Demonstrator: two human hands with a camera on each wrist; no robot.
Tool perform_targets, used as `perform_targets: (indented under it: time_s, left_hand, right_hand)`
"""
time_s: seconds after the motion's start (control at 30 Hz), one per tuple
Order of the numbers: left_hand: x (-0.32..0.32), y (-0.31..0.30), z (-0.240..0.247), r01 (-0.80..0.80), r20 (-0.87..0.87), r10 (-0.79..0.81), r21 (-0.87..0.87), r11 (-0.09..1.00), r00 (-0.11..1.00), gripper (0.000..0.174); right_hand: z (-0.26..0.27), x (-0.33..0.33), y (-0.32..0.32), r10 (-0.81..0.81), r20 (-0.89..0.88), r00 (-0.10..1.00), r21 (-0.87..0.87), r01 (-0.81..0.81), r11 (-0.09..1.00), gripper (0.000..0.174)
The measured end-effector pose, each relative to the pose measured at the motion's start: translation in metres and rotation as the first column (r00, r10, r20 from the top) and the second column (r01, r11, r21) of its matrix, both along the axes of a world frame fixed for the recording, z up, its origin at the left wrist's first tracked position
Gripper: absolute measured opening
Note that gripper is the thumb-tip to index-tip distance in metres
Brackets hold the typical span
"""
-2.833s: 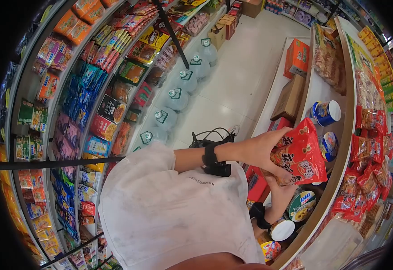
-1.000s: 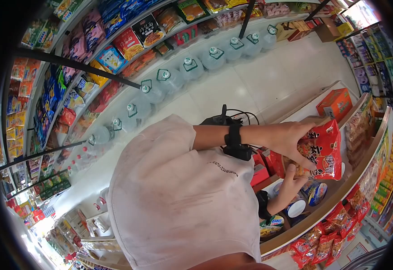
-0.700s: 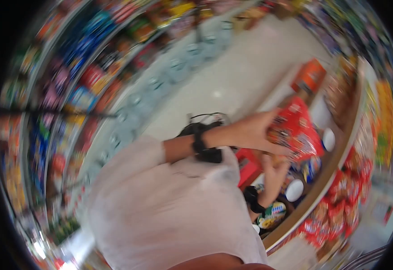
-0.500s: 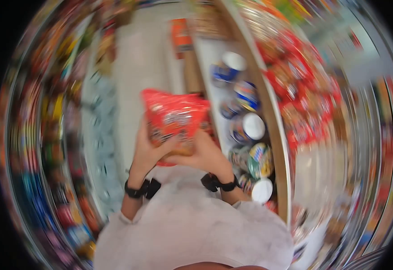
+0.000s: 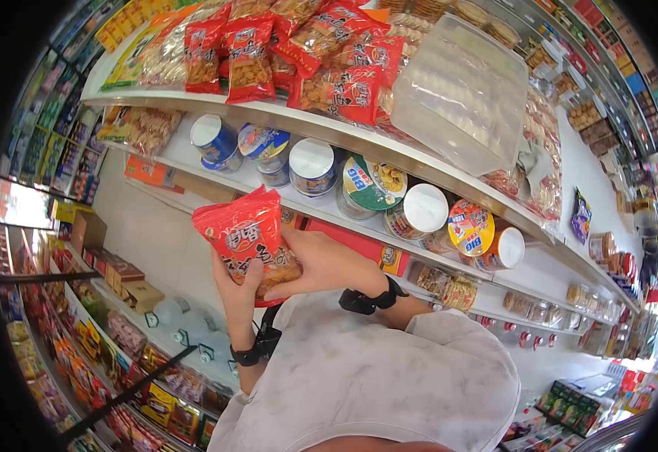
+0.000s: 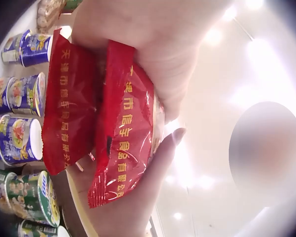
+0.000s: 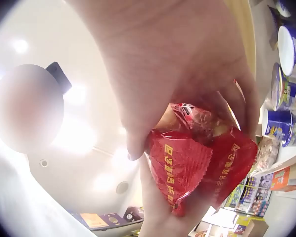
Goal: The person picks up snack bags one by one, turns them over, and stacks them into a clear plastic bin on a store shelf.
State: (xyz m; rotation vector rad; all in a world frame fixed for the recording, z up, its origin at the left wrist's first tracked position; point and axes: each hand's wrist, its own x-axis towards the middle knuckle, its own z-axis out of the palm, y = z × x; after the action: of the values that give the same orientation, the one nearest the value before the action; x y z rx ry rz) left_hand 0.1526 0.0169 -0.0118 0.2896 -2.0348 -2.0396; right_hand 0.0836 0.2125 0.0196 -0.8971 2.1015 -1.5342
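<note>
Both hands hold red snack bags in front of the chest. Two bag ends show side by side in the left wrist view, a near red bag [image 6: 126, 128] and another red bag [image 6: 69, 103] behind it. In the head view the red snack bags [image 5: 242, 233] overlap, with brown pieces visible through the clear lower part. My left hand [image 5: 233, 290] grips them from the left side, thumb across the front. My right hand [image 5: 325, 262] grips them from the right, its thumb at the bottom edge. Most of the fingers are hidden behind the bags.
Ahead, a shelf holds cup noodles: blue cups [image 5: 263, 147], a green cup [image 5: 374, 184] and a yellow-red cup [image 5: 470, 226]. On the top shelf lie more red snack bags [image 5: 250, 56] beside a translucent plastic bin [image 5: 461, 94]. Large water jugs [image 5: 186, 324] stand at lower left.
The head view has swung round, so the cup noodle shelf now lies ahead instead of at the right. Both hands have turned along with the body and keep hold of the red bags.
</note>
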Motion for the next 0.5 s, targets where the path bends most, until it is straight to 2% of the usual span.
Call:
perform_targets:
  time_s: [0.2, 0.3, 0.33, 0.4, 0.43, 0.5]
  left_hand:
    - [-0.044, -0.011, 0.006, 0.183, 0.048, -0.190, 0.123, 0.975, 0.981, 0.066]
    - [-0.070, -0.017, 0.011, 0.226, 0.066, -0.244, 0.208, 0.952, 0.967, 0.060]
    - [-0.080, -0.020, 0.010, 0.235, 0.076, -0.257, 0.228, 0.945, 0.963, 0.059]
    - [-0.098, -0.025, 0.010, 0.268, 0.083, -0.300, 0.270, 0.925, 0.950, 0.059]
    - [-0.106, -0.030, 0.011, 0.299, 0.097, -0.337, 0.283, 0.911, 0.936, 0.059]
    - [-0.118, -0.040, 0.012, 0.360, 0.120, -0.412, 0.311, 0.880, 0.903, 0.059]
  right_hand:
    - [0.003, 0.001, 0.000, -0.229, -0.064, 0.971, 0.034, 0.232, 0.972, 0.110]
    - [-0.002, -0.001, -0.003, -0.357, -0.055, 0.933, -0.035, 0.355, 0.934, 0.103]
    - [0.002, 0.001, -0.002, -0.446, -0.018, 0.895, -0.048, 0.445, 0.894, 0.091]
    - [-0.007, -0.008, 0.015, -0.660, -0.117, 0.742, -0.081, 0.655, 0.751, 0.087]
    - [-0.002, -0.014, 0.027, -0.797, -0.211, 0.567, -0.135, 0.790, 0.598, 0.087]
    - [0.028, -0.024, 0.049, -0.927, -0.249, 0.281, -0.211, 0.918, 0.335, 0.092]
